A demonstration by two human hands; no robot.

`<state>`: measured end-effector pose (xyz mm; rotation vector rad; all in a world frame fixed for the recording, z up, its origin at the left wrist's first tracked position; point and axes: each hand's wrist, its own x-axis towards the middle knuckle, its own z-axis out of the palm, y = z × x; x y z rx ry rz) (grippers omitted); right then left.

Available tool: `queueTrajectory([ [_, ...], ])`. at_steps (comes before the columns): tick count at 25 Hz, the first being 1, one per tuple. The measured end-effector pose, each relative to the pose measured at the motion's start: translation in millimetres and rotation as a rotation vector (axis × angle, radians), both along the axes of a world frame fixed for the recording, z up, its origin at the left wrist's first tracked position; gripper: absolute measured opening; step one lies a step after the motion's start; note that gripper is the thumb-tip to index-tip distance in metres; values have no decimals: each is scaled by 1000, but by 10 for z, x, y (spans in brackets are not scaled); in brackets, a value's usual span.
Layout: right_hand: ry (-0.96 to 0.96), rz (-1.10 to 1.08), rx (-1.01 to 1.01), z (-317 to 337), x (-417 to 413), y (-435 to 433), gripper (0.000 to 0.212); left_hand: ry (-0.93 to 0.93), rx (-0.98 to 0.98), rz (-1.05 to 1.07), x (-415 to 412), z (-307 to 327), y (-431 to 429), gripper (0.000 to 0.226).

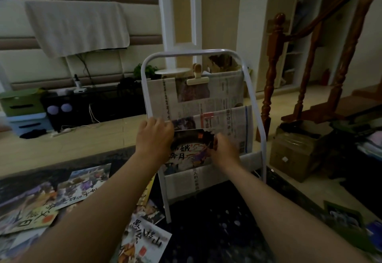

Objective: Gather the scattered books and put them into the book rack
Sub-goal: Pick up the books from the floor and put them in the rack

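A white metal book rack point(262, 130) stands in front of me with newspapers point(225, 95) in its upper pockets. A picture book point(193, 151) with a dark, colourful cover sits upright in a lower pocket. My left hand point(154, 138) grips the book's upper left corner. My right hand point(224, 151) holds its right edge with curled fingers. Several more picture books lie scattered on the dark rug at lower left point(31, 209), and one with black brush characters point(144, 240) lies near the rack's foot.
A cardboard box point(289, 155) stands to the right of the rack, beside a wooden stair post point(270, 76). Green and blue storage drawers point(22, 112) sit at far left. More books point(347, 219) lie at lower right. A clip point(197, 79) hangs on the top newspaper.
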<state>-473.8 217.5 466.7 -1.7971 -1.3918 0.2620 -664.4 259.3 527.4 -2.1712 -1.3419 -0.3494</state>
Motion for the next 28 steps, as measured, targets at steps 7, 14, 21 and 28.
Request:
queueTrajectory([
  [7, 94, 31, -26, -31, -60, 62, 25, 87, 53, 18, -15, -140, 32, 58],
  [14, 60, -35, -66, -60, -51, 110, 28, 148, 56, -16, 2, -127, 54, 47],
  [21, 86, -19, -41, -107, -20, 119, 13, 137, 65, -16, 28, -113, -11, 41],
  [28, 11, -105, -30, 15, 292, -18, 18, 34, 4, -96, 419, -38, -114, 36],
])
